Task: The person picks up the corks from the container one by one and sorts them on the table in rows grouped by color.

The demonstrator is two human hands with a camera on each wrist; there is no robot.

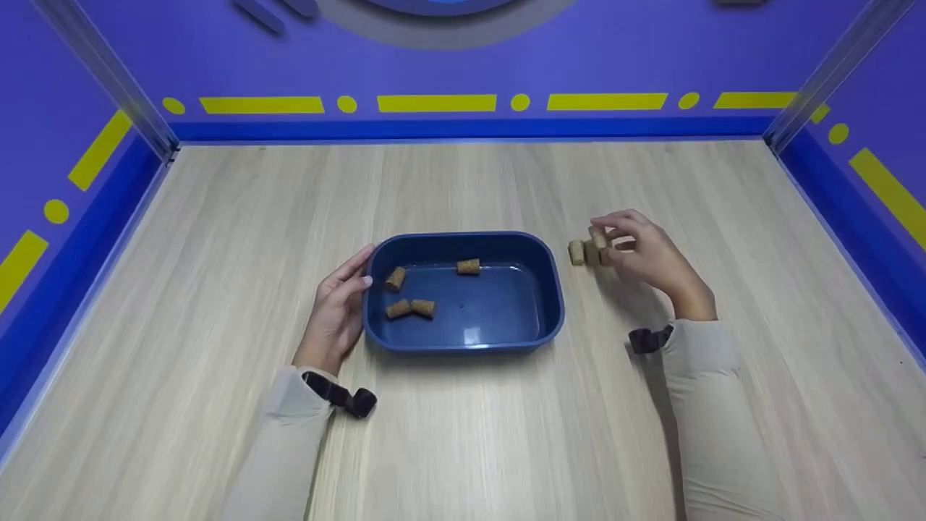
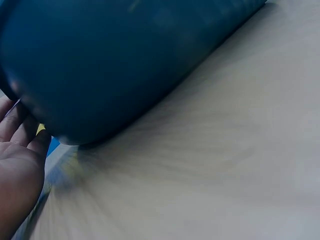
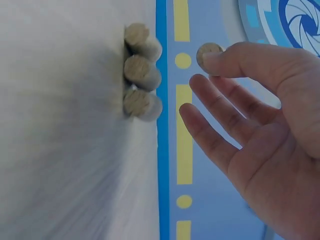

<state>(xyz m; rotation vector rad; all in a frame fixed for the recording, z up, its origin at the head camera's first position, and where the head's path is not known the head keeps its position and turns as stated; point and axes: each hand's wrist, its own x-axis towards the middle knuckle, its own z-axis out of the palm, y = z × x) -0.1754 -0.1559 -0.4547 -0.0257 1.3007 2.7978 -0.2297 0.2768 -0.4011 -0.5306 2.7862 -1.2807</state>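
A dark blue rectangular container (image 1: 463, 346) stands on the table with several brown corks (image 1: 423, 309) lying inside. My left hand (image 1: 335, 311) holds its left end, thumb on the rim and the other fingers along the outer wall. The left wrist view shows these fingers (image 2: 15, 122) beside the blue wall (image 2: 115, 65). To the right of the container, my right hand (image 1: 647, 253) pinches one cork (image 3: 207, 56) between thumb and fingers, above the table. Three more corks (image 3: 136, 67) lie side by side just below it, apart from the hand.
The pale wood-grain table (image 1: 448, 449) is bounded by a purple back wall (image 1: 448, 72) with yellow marks, and by side walls (image 1: 861, 137). Dark wrist cameras (image 1: 358, 401) are strapped over both sleeves.
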